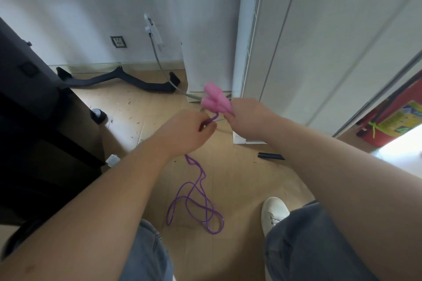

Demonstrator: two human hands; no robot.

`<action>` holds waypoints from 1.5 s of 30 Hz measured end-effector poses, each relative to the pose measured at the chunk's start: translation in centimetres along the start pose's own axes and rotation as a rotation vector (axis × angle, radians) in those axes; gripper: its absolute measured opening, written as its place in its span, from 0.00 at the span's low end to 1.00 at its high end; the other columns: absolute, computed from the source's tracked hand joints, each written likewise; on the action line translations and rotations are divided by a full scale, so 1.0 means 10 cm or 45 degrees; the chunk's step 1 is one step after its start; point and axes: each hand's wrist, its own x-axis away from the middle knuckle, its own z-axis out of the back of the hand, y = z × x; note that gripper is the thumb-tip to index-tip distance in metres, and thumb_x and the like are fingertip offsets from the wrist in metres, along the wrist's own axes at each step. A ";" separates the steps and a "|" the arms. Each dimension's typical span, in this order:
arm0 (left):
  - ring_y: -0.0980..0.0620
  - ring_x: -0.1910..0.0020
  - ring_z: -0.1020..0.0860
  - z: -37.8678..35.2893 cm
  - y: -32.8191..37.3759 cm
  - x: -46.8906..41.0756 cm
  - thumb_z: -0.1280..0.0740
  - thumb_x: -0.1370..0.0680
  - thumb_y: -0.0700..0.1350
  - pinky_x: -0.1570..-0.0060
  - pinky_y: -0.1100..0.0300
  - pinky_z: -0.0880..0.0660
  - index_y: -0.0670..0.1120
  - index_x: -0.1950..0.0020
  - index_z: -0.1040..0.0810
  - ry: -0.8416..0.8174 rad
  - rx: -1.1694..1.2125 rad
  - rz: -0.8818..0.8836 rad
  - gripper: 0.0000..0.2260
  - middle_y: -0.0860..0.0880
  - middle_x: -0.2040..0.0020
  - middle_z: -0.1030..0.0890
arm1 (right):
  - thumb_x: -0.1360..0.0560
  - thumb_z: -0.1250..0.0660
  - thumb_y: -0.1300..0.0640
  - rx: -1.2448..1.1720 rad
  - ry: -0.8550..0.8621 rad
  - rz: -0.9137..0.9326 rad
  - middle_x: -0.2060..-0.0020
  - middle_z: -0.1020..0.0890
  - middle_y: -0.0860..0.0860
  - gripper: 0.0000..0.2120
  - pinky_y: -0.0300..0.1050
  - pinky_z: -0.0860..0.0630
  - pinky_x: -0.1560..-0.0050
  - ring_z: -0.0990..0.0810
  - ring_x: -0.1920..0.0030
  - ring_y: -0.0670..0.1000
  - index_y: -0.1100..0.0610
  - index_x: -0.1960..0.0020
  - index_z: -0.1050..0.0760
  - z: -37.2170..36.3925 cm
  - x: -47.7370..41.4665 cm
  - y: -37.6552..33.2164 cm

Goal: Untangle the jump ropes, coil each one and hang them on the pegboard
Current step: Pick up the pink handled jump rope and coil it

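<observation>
Floor (239,178) of pale wood lies below the fingers; purple jump rope (194,201) drops from the left hand (185,131), fingers curled round it, into crossed loops. Right hand (249,118) clamps the pink handles (214,98) just beside. Best fed slowly, shaking crossings loose

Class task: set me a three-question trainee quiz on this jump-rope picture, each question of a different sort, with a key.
1. True or false: the right hand holds the pink handles.
2. What does the left hand grip? A) the purple rope B) a towel C) a ball
3. Fill in: the rope's loose loops lie on the ____.
Key: 1 true; 2 A; 3 floor.
</observation>
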 end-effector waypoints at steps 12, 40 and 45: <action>0.55 0.71 0.25 0.31 -0.19 0.06 0.34 0.22 0.60 0.64 0.58 0.26 0.54 0.65 0.19 0.278 0.066 -0.053 0.16 0.52 0.72 0.22 | 0.20 0.35 0.47 0.360 -0.476 0.395 0.65 0.26 0.47 0.11 0.45 0.32 0.59 0.24 0.60 0.53 0.53 0.55 0.26 -0.13 0.35 -0.13; 0.57 0.72 0.28 0.09 -0.02 0.03 0.36 0.19 0.57 0.70 0.64 0.32 0.54 0.65 0.24 -0.023 -0.147 -0.290 0.15 0.52 0.71 0.24 | 0.18 0.42 0.54 0.365 -0.157 -0.024 0.56 0.21 0.52 0.07 0.46 0.30 0.57 0.23 0.56 0.56 0.53 0.53 0.28 -0.18 -0.08 0.19; 0.56 0.72 0.27 0.22 -0.10 0.01 0.36 0.22 0.63 0.68 0.58 0.28 0.52 0.67 0.22 0.309 -0.163 -0.232 0.20 0.53 0.73 0.25 | 0.18 0.38 0.50 0.413 -0.483 0.240 0.59 0.21 0.49 0.09 0.45 0.29 0.57 0.21 0.57 0.54 0.54 0.50 0.24 -0.21 0.13 -0.09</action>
